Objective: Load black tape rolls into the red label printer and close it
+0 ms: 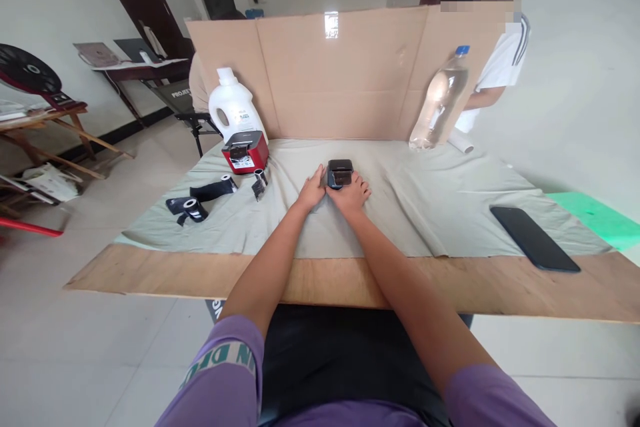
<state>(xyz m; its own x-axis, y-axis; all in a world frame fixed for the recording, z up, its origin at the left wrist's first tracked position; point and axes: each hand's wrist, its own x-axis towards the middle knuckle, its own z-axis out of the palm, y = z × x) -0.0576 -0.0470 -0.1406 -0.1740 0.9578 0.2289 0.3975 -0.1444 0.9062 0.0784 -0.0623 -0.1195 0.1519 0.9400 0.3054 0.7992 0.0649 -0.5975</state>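
A small dark printer-like device rests on the grey cloth in front of me, with a brownish strip across its front. My right hand is closed around its front right corner, thumb along the front edge and fingers on the right side. My left hand lies close by the device's left side, its fingers stretched forward; whether they touch it I cannot tell. Farther left stands a red and black printer-like box. Near it lie a small black roll and two larger black rolls with loose ends.
A white jug stands behind the red box. A clear bottle with a blue cap leans against the cardboard panel. A black phone lies at right. The table's bare wooden edge faces me. A person stands beyond the cardboard.
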